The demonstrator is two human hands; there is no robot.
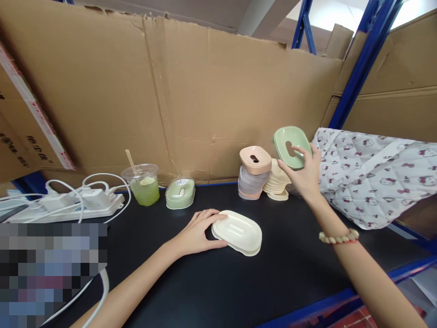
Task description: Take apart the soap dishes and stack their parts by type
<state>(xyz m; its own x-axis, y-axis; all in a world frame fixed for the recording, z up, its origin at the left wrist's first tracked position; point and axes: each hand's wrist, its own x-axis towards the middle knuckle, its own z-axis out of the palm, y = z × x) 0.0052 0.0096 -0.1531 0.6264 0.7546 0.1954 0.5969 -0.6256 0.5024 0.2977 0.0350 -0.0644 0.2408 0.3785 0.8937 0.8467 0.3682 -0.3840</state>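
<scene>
My left hand (205, 231) grips the left end of a cream oval dish (239, 231) lying on the black tabletop, thumb at the near edge and fingers over the far edge. Raised at the right, my right hand (303, 171) holds a light green lid with an oval slot (297, 136) by its right and lower rim. The lid is tilted, its slotted face toward me. Just left of it a peach slotted lid (246, 155) tops a stack of grey-lilac pieces (251, 182). A stack of cream pieces (277, 182) stands beside that, partly behind my right hand.
A green lidded box (180, 193) and a cup of green drink (146, 189) stand at the back left. A white power strip (102, 207) with looping cables lies farther left. Patterned quilted fabric (375, 177) bulges in at the right. A cardboard wall (205, 100) closes the back.
</scene>
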